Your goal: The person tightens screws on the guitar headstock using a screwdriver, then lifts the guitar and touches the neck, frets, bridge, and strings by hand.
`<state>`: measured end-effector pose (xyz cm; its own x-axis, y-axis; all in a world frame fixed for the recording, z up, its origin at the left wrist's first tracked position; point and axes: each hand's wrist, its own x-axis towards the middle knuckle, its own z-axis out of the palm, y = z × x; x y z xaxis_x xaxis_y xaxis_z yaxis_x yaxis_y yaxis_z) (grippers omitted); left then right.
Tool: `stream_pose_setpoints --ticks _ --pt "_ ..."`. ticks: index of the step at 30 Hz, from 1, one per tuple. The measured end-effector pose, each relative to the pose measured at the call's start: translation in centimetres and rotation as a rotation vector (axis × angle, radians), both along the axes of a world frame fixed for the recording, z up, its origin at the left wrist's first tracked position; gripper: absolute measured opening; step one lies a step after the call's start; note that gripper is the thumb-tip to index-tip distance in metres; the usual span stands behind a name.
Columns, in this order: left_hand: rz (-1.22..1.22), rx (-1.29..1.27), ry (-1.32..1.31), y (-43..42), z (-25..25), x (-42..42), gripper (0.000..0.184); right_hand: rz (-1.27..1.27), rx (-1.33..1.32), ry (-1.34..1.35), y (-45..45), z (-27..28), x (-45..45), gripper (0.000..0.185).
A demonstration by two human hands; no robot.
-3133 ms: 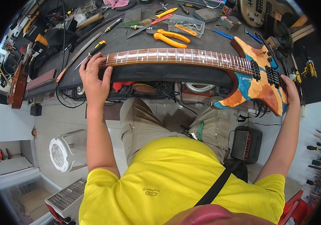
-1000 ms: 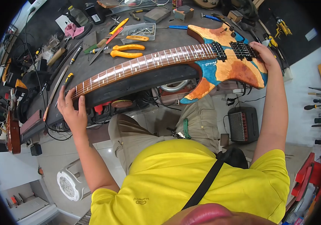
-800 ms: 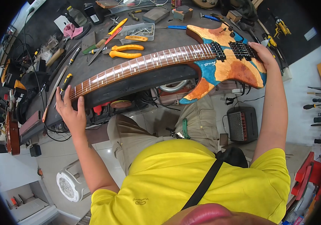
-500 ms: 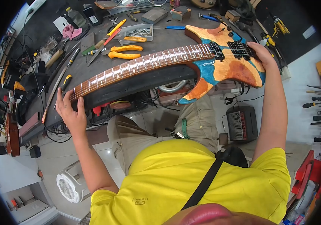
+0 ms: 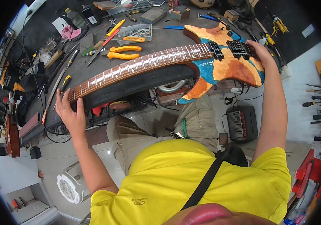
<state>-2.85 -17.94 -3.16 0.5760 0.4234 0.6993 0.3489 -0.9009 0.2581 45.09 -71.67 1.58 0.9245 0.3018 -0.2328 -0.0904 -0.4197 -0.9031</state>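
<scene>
An electric guitar (image 5: pixel 232 69) with a wood-and-blue body lies across the front edge of the dark workbench, its fretted neck reaching to the left. My left hand (image 5: pixel 70 112) grips the far left end of that neck, thumb on the near side and fingers on the far side. At the right end of the body, beside the bridge, my right hand (image 5: pixel 261 55) holds the edge, its fingers partly hidden. Behind the neck rest orange-handled pliers (image 5: pixel 124 52) and a clear tray (image 5: pixel 147 33) of small metal tools.
On the bench (image 5: pixel 89 71) are a yellow-and-black screwdriver (image 5: pixel 67 80), a pink cloth (image 5: pixel 69 33), a grey block (image 5: pixel 153 16) and a blue-handled tool (image 5: pixel 174 27). Below stand an amplifier (image 5: pixel 242 123) at the right and a white stool (image 5: pixel 70 184) at the left.
Since the earliest frame the view has swung, so the guitar and both hands appear further left and the neck slopes more. Both hands keep their hold on the guitar.
</scene>
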Motion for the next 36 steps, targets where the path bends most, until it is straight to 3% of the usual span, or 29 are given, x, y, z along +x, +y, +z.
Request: stream_pose_setpoints --ticks 2,6,9,11,12,15,24,26,29,36 --pt "0.003 0.034 0.037 0.0 0.1 -0.1 0.040 0.152 0.059 -0.012 -1.5 -1.0 2.1 0.028" --pt "0.002 0.027 0.031 0.2 0.0 -0.1 0.042 0.125 0.062 -0.058 -0.3 -0.6 0.5 0.028" --pt "-0.005 -0.005 0.008 0.0 0.1 -0.1 0.042 0.067 0.044 -0.015 0.3 -0.2 -0.1 0.026" --pt "-0.008 0.008 0.012 -0.1 0.1 0.0 0.041 -0.114 0.046 0.056 0.6 0.2 -0.6 0.025" --pt "-0.010 0.034 0.042 0.2 0.0 -0.2 0.040 0.054 0.043 -0.012 -0.7 -0.4 0.8 0.024" --pt "-0.010 0.021 0.047 0.2 0.0 -0.1 0.040 0.165 0.082 -0.047 -0.8 -0.8 1.0 0.025" --pt "-0.013 0.025 0.021 0.3 -0.2 -0.1 0.045 -0.068 0.015 0.002 -1.0 -1.2 1.7 0.032" --pt "-0.015 0.030 0.027 0.3 -0.2 -0.1 0.047 0.211 -0.028 -0.113 -2.4 -2.1 3.4 0.035" --pt "-0.014 0.029 0.023 0.2 -0.1 -0.1 0.046 0.058 -0.056 -0.066 -1.9 -2.4 3.2 0.035" --pt "-0.005 0.033 0.061 0.3 -0.1 -0.1 0.041 -0.006 -0.092 -0.031 -0.9 -1.2 1.6 0.034"
